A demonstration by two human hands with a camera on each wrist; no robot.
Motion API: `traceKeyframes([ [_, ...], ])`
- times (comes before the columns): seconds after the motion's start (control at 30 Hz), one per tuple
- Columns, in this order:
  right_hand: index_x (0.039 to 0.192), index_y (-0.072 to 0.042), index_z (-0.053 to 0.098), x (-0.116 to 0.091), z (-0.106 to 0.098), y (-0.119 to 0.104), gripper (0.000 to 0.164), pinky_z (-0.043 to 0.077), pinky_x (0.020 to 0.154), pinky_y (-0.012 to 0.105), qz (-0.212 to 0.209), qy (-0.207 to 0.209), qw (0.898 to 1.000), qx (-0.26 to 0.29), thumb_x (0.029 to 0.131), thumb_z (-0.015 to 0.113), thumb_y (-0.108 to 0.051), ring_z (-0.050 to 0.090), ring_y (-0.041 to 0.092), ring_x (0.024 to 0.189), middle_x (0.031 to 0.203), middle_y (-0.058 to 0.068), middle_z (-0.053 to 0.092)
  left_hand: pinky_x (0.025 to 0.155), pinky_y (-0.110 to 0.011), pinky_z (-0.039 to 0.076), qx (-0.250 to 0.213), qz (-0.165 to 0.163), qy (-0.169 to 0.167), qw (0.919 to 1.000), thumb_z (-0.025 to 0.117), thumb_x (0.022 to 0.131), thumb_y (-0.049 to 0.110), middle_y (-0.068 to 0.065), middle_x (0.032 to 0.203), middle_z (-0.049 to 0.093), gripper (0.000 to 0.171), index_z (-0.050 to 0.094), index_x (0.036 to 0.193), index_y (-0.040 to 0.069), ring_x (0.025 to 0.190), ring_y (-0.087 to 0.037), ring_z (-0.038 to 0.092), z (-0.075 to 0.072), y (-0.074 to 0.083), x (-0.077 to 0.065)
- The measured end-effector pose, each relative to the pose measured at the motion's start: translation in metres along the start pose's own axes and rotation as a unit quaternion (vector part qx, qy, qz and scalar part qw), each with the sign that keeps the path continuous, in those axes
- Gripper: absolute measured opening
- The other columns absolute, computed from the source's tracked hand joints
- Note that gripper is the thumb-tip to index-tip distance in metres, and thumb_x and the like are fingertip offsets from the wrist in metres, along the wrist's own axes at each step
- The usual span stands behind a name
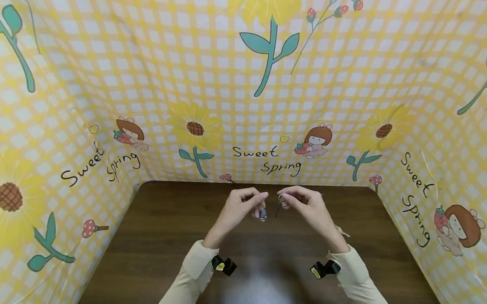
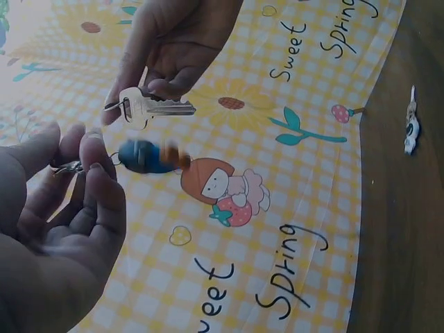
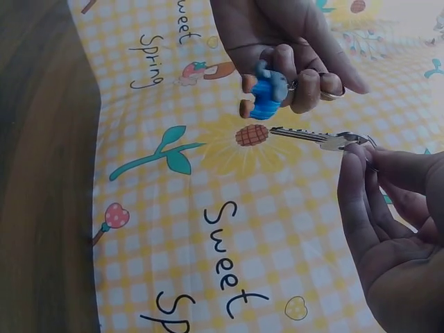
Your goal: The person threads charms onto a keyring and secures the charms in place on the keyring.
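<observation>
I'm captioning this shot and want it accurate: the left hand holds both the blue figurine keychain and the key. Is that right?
Not quite: the key is in the right hand, as the left wrist view shows. The left hand does hold the blue figurine keychain.
</observation>
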State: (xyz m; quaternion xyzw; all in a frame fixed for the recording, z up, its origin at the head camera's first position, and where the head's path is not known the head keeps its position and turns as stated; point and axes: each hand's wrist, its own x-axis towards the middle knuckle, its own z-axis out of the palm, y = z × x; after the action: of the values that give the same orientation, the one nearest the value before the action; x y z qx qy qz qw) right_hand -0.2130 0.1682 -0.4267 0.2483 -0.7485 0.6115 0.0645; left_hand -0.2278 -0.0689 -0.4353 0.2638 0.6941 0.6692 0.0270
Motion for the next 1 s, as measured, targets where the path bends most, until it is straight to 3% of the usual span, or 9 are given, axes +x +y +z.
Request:
traceKeyframes([
  [0.23, 0.112, 0.010, 0.070, 0.001, 0.002, 0.000, 0.015, 0.063, 0.080, 0.032, 0.017, -0.002, 0.999, 0.040, 0.105, 0.064, -0.002, 0.073, 0.014, 0.085, 0.101, 0.022, 0.072, 0.074, -0.032, 0.060, 0.022, 0.029, -0.048, 0.9982, 0.051, 0.113, 0.010, -0.018, 0.095, 0.073, 0.027, 0.073, 0.107, -0.006, 0.078, -0.021, 0.066, -0.002, 0.003, 0.000],
  [0.33, 0.111, 0.013, 0.069, 0.001, 0.001, -0.001, 0.016, 0.064, 0.081, 0.034, 0.029, -0.008, 0.998, 0.054, 0.105, 0.064, -0.002, 0.074, 0.015, 0.086, 0.100, 0.018, 0.072, 0.078, -0.037, 0.061, 0.020, 0.034, -0.057, 0.9976, 0.056, 0.110, 0.007, -0.017, 0.097, 0.074, 0.019, 0.072, 0.111, -0.005, 0.081, -0.030, 0.069, -0.002, 0.005, -0.001],
  [0.5, 0.110, 0.016, 0.066, 0.001, 0.002, -0.002, 0.019, 0.063, 0.086, 0.040, 0.063, -0.022, 0.995, 0.080, 0.105, 0.064, -0.002, 0.075, 0.016, 0.089, 0.100, 0.011, 0.072, 0.078, -0.044, 0.062, -0.003, 0.020, -0.036, 0.9991, 0.065, 0.105, 0.004, -0.016, 0.098, 0.075, 0.013, 0.065, 0.116, -0.003, 0.083, -0.041, 0.071, 0.000, 0.006, -0.002],
  [0.63, 0.110, 0.015, 0.066, 0.000, 0.002, -0.002, 0.020, 0.062, 0.089, 0.039, 0.083, -0.025, 0.991, 0.105, 0.106, 0.064, -0.005, 0.076, 0.017, 0.092, 0.101, 0.008, 0.073, 0.077, -0.039, 0.063, 0.026, 0.022, -0.012, 0.9993, 0.071, 0.102, 0.008, -0.011, 0.100, 0.077, 0.020, 0.071, 0.121, 0.000, 0.085, -0.041, 0.072, 0.003, 0.008, -0.003],
  [0.8, 0.109, 0.007, 0.069, -0.002, 0.002, -0.003, 0.016, 0.060, 0.095, 0.036, 0.099, -0.041, 0.980, 0.166, 0.108, 0.062, -0.007, 0.075, 0.018, 0.099, 0.106, 0.007, 0.073, 0.074, -0.034, 0.062, 0.071, 0.056, 0.004, 0.9959, 0.077, 0.098, 0.009, -0.007, 0.100, 0.078, 0.021, 0.078, 0.117, 0.003, 0.086, -0.033, 0.074, 0.006, 0.010, -0.005],
  [1.0, 0.112, 0.001, 0.072, -0.002, 0.001, -0.006, 0.016, 0.059, 0.097, 0.036, 0.079, -0.060, 0.972, 0.215, 0.109, 0.058, -0.006, 0.073, 0.018, 0.105, 0.109, 0.006, 0.073, 0.073, -0.037, 0.063, 0.090, 0.087, 0.023, 0.9919, 0.081, 0.093, 0.006, -0.005, 0.103, 0.078, 0.022, 0.079, 0.115, 0.004, 0.087, -0.020, 0.074, 0.008, 0.013, -0.004],
])
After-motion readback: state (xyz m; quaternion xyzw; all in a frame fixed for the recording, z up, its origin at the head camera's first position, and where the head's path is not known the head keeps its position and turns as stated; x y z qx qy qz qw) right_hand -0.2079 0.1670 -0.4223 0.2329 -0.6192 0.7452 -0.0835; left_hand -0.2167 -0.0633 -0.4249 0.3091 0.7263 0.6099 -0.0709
